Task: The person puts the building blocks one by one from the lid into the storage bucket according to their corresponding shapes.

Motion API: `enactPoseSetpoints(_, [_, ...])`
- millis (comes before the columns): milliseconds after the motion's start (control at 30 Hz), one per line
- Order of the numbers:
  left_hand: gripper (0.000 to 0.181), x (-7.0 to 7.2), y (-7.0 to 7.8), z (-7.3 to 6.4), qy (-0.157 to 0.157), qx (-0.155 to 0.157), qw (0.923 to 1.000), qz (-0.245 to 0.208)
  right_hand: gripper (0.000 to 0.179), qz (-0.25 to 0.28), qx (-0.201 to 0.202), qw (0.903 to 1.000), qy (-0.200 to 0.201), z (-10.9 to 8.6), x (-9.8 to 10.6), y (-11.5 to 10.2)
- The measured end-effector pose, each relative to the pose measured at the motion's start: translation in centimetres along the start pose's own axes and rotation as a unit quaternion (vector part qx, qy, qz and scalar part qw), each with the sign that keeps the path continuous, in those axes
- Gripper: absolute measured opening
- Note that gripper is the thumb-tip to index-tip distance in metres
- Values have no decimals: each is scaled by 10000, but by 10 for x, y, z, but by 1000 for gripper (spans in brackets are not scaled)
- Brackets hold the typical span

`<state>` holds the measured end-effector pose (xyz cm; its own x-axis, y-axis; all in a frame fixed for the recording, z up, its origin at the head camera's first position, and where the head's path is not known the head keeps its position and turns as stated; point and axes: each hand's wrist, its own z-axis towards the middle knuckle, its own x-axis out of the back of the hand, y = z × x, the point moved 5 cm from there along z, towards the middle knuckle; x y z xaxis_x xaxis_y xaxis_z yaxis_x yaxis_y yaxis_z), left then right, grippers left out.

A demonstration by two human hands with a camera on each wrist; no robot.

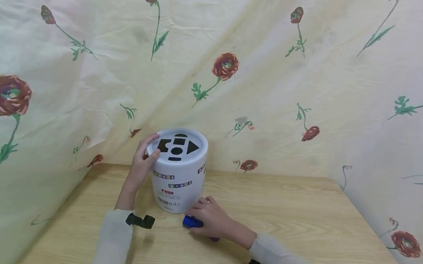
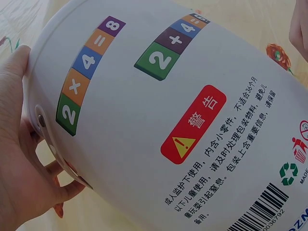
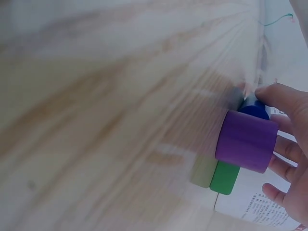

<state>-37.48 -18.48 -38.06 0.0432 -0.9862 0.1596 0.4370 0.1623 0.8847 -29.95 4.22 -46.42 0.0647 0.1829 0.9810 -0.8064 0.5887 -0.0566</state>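
Note:
A white cylindrical bucket [image 1: 177, 187] stands upright on the table, its lid [image 1: 168, 155] cut with dark shaped holes. My left hand [image 1: 143, 162] grips its upper left rim; in the left wrist view the thumb lies on the side near a strap handle [image 2: 60, 151]. Low at the bucket's front right, my right hand [image 1: 210, 219] pinches a blue cylindrical block [image 1: 192, 222] between thumb and fingers. In the right wrist view a purple block [image 3: 246, 141] stands nearest the camera, partly covering the blue one. A green block [image 3: 224, 177] shows beside it, close to the bucket.
The wood-grain table [image 1: 301, 222] runs back to a flower-patterned cloth [image 1: 259, 90] that hangs behind and at both sides. Dark straps with small cameras sit on both wrists, the left camera [image 1: 148, 222] near the bucket's lower left.

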Motion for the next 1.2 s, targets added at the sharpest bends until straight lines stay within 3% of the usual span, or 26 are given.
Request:
enactPoseSetpoints(667, [56,0,-1,2,-51,30,9999,-144,40,-143,-71,9994,-316,4,-10,-7])
enactPoseSetpoints(967, [57,-4,31,-9,-119,158,9997,-114,36,5,51,9999,-148,5,-10,-11])
enactPoseSetpoints(1200, [57,-3,31,-9,-108,181,9997,-142,36,332,65,9994,23,6,-2,-16])
